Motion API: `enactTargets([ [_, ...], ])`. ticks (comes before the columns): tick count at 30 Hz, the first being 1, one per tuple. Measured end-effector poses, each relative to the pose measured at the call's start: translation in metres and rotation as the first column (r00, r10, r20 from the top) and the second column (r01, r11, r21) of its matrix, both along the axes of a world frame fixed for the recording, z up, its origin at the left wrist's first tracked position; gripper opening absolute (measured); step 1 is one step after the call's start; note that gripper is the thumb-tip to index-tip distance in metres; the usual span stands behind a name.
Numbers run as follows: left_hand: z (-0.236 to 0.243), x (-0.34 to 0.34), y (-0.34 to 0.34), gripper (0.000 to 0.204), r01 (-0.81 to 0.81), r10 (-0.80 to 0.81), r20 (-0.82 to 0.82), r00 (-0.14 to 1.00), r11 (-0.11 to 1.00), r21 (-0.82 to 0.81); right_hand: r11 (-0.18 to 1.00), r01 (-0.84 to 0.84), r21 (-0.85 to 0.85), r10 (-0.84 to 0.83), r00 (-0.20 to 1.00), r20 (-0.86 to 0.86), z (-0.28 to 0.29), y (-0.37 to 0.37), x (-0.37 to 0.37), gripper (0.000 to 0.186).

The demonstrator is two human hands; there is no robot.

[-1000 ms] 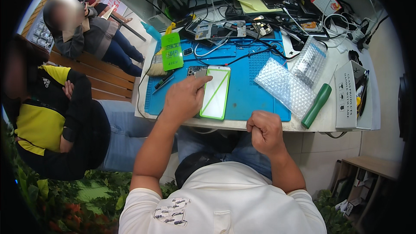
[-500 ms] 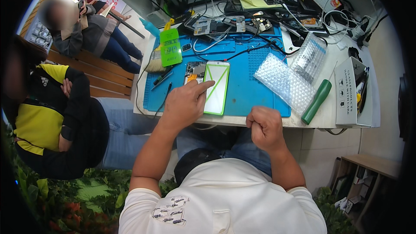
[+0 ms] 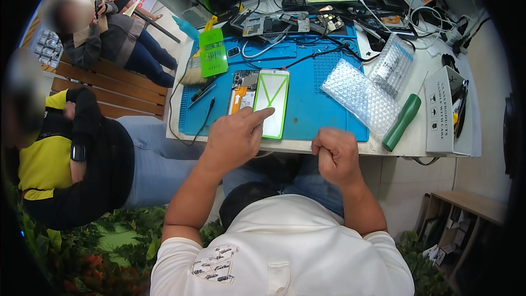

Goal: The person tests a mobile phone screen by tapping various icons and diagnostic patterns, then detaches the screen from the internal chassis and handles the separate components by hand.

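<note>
A phone screen [image 3: 279,116] lies lit on the blue work mat, white with a green border and green diagonal lines meeting in the middle. My left hand [image 3: 234,136] reaches over its lower left, index finger stretched onto the glass and the other fingers curled, holding nothing. Left of the screen, partly under that hand, is an opened phone body [image 3: 242,89] with its circuit board and an orange flex cable exposed. My right hand [image 3: 336,154] is closed in a fist at the mat's front edge, with nothing showing in it.
Bubble wrap [image 3: 356,96], a green-handled screwdriver [image 3: 402,123] and a white box of tools [image 3: 438,112] are at the right. A brush [image 3: 194,72] and a green card [image 3: 212,52] lie left. Phone parts and cables crowd the back. A person [image 3: 82,153] sits at my left.
My left index finger has slid down the screen, and the green lines now show a different pattern. The whole view has shifted slightly. My right fist stays in about the same place.
</note>
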State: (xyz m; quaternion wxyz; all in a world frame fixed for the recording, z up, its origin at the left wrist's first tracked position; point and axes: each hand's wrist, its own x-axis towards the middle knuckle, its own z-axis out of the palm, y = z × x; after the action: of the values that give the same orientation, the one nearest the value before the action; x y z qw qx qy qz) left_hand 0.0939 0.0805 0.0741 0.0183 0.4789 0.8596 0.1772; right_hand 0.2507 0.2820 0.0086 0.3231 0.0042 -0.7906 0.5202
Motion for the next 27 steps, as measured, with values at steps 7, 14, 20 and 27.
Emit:
enactTargets([
  [7, -0.001, 0.011, -0.006, 0.041, 0.027, -0.027, 0.009, 1.0, 1.0, 0.006, 1.0, 0.01, 0.018, -0.01, 1.0, 0.007, -0.001, 0.0, 0.001, 0.016],
  [14, 0.003, 0.027, -0.012, 0.042, 0.055, -0.054, 0.051, 0.997, 0.998, -0.016, 1.0, 0.004, 0.002, -0.004, 1.0, 0.017, -0.002, 0.0, 0.0, 0.016],
  [20, 0.004, 0.04, -0.018, 0.042, 0.092, -0.09, 0.085, 0.992, 0.996, -0.021, 1.0, -0.013, -0.009, 0.013, 1.0, 0.015, -0.001, 0.001, 0.0, 0.016],
  [27, 0.014, 0.055, -0.024, 0.041, 0.183, -0.176, 0.161, 0.971, 0.983, -0.026, 1.0, -0.02, -0.019, 0.02, 0.999, 0.024, 0.0, 0.002, 0.0, 0.016],
])
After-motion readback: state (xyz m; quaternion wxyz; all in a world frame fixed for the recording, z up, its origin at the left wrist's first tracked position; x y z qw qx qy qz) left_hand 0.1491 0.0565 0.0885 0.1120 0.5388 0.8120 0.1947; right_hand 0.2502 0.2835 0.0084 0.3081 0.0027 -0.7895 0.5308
